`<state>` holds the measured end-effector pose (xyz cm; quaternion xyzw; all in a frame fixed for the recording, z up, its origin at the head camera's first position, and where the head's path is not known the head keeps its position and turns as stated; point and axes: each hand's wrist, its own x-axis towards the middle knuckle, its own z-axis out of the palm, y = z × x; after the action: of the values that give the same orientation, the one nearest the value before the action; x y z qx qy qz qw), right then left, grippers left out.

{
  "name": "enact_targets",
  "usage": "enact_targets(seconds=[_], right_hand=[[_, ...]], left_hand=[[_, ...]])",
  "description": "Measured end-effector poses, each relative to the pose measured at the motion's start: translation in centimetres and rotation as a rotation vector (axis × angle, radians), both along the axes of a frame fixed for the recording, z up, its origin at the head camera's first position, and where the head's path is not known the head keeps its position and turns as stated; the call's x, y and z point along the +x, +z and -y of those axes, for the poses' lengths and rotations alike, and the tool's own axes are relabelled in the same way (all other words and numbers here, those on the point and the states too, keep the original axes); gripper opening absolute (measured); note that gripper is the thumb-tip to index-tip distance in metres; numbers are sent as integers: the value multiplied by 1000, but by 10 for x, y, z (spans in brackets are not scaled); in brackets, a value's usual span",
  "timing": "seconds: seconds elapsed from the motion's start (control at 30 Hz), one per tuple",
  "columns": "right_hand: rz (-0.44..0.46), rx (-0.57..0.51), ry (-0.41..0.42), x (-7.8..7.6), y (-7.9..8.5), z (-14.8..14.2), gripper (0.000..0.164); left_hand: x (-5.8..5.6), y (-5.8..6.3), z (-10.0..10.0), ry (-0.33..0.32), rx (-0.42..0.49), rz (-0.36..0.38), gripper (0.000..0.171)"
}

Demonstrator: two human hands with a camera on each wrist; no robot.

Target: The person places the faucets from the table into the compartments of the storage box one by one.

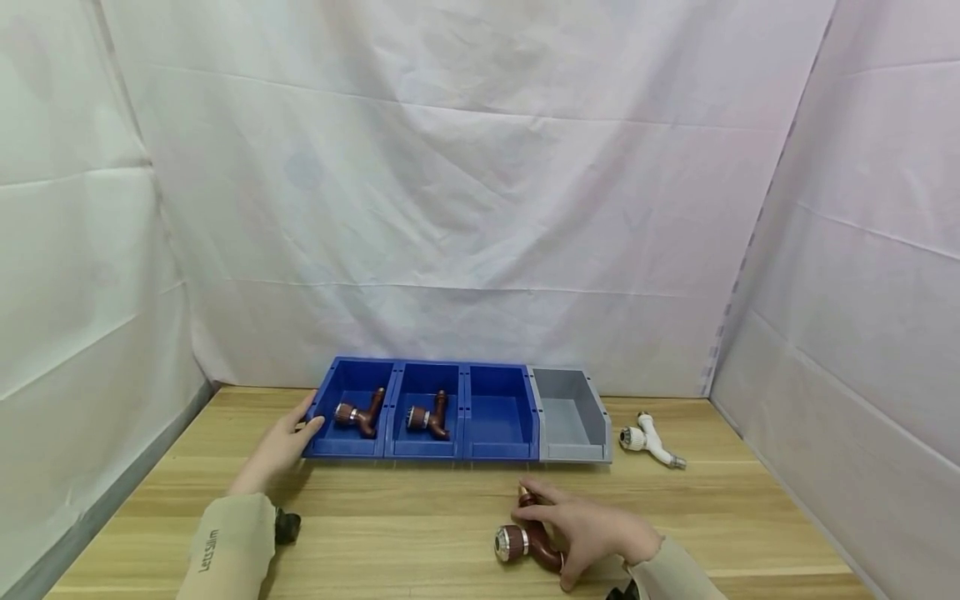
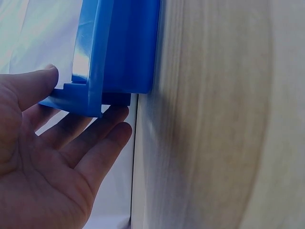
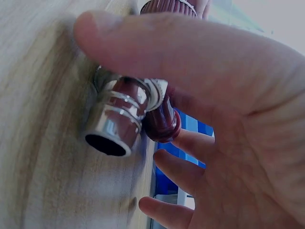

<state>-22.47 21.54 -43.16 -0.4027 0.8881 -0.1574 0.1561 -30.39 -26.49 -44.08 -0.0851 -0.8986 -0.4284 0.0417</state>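
"How is the left hand (image 1: 281,442) placed?"

"It reaches forward to the left end of the bin row, its thumb over the rim of the end blue bin (image 1: 345,448) and its fingers outside, below the lip. Thumb and fingers hold that edge between them, a narrow gap apart."

"And the forearm?"

"It comes up from the lower left in a pale sleeve (image 1: 225,546), above the wooden table (image 1: 405,517)."

"What about the right hand (image 1: 588,525)?"

"It's bent over a brown tap (image 1: 542,547) in front of the bins, palm turned toward it. The thumb stretches along the near side and a forefinger reaches to the far end, so the tap is held between them. In the right wrist view the last two fingers stick out free, spread apart."

"Is that tap lifted?"

"I can't tell; it's on the table or just above it."

"Anything in the bins?"

"A second brown tap (image 1: 367,422) lies in the end blue bin, and a third brown tap (image 1: 431,422) in the middle blue bin (image 1: 423,450) beside it. A white tap (image 1: 651,442) lies on the table, right of the grey bin (image 1: 576,453)."
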Motion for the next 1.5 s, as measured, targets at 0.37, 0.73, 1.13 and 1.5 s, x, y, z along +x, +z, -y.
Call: enact_targets(seconds=[0.37,0.73,1.13,1.5], right_hand=[[26,8,-17,2,2,2,99],[-83,10,2,4,-2,3,98],[-50,-15,-21,3,-2,1,96],[-80,-7,-43,5,-3,3,79]], left_hand=[[-1,-3,0,-1,-3,5,65],[4,0,1,6,2,42,66],[2,3,-2,8,8,50,66],[1,-1,-1,14,3,39,65]])
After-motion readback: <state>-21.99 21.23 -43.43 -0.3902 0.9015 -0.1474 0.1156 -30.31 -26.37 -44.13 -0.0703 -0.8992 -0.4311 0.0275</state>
